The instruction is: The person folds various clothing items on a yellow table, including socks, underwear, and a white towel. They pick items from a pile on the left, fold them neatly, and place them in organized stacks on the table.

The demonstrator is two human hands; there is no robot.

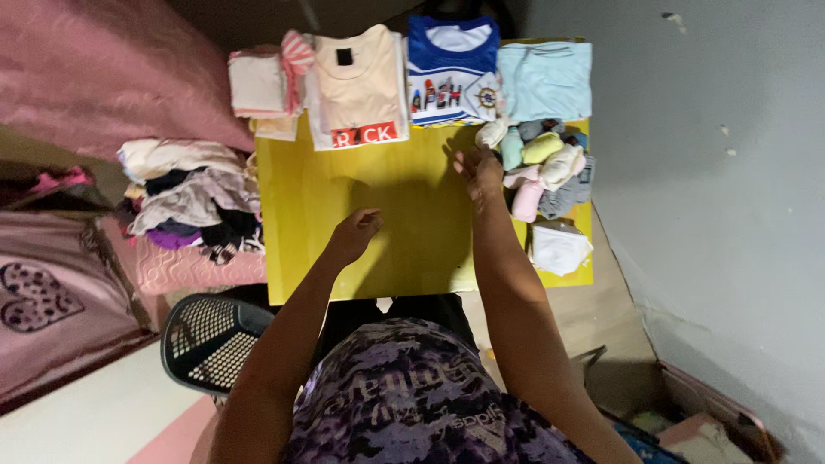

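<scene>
Right hand (481, 169) beside rolled socks (544, 163) (perhaps touching); basket (209, 339) contents unclear.

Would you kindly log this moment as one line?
left hand: empty, over yellow table | right hand: reaching rolled clothes pile

You've got a yellow table (404, 215) in front of you. Along its far edge lie a folded peach T-shirt (359, 86), a blue-and-white jersey (452, 73), a light blue folded shirt (546, 79) and a small folded stack (262, 84); at its right edge, rolled socks (546, 163) and a white folded piece (559, 247).
</scene>
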